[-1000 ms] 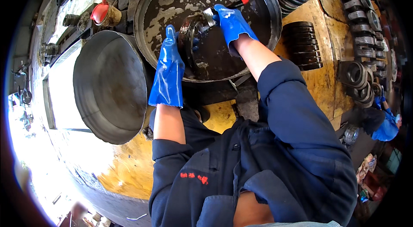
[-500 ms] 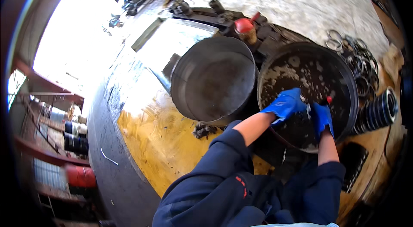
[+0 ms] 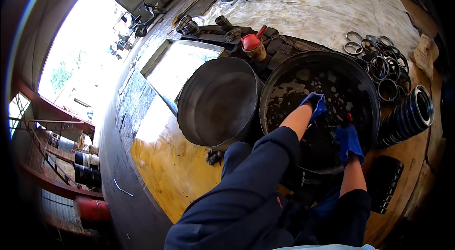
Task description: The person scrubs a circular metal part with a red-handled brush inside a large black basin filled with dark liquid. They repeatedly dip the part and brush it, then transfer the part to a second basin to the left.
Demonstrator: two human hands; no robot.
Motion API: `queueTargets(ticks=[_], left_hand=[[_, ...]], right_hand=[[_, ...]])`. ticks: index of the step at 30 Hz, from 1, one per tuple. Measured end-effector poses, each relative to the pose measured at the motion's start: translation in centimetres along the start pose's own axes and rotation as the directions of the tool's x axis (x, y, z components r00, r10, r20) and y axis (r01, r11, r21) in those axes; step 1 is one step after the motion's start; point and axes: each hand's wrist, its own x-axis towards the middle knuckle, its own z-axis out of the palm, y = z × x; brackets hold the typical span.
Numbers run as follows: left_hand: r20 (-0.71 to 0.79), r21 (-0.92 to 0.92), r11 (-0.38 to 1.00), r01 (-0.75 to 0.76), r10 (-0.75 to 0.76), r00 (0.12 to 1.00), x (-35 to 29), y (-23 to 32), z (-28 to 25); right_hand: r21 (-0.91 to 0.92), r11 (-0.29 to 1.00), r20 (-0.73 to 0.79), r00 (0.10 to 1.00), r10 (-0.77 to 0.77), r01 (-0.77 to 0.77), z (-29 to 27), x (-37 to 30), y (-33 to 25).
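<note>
The red-tipped tool [image 3: 349, 116] is inside the round, liquid-filled pan [image 3: 372, 108], toward its right side, with its red end showing just past the right hand [image 3: 349, 142]. That hand, in a blue glove, reaches in over the pan's near right edge, the forearm rising almost straight from the person's body and the fingers turned toward the pan's middle. The fingers appear curled around the tool, though their tips are lost against the dark liquid.

The left hand [image 3: 318, 104], also gloved in blue, is over the middle of the pan. Its arm slants in across the near left edge, with the wrist bent so that the glove's cuff faces up and hides the fingers. Whether it is clenched, loose or grasping something cannot be told.

Pale foam patches [image 3: 290, 90] float on the left part of the pan's liquid. Just left of the pan is a second pan [image 3: 220, 101]. Beyond the pan's far left edge, a red ladle [image 3: 251, 40] rests on a container [image 3: 257, 52]. Loose metal rings [image 3: 380, 67] lie past its far right edge, and a leaning stack of rings [image 3: 408, 116] is just to its right.
</note>
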Motion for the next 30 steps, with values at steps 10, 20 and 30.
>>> queueTargets(ticks=[10, 20, 30], left_hand=[[-0.346, -0.336, 0.888, -0.314, 0.193, 0.918, -7.8, -5.3, 4.9], [-0.415, -0.836, 0.447, -0.318, -0.137, 0.900, -16.1, -7.2, 5.7], [-0.431, -0.837, 0.328, -0.437, 0.096, 0.897, -8.0, -10.9, 7.4]], right_hand=[[-0.446, 0.875, -0.111, 0.959, -0.261, 0.187, 2.6, 0.8, 0.4], [0.383, 0.876, 0.025, 0.944, -0.328, 0.294, 2.3, -2.8, -1.5], [0.269, 0.766, 0.208, 0.742, -0.638, 0.584, 7.7, -4.2, -4.4]])
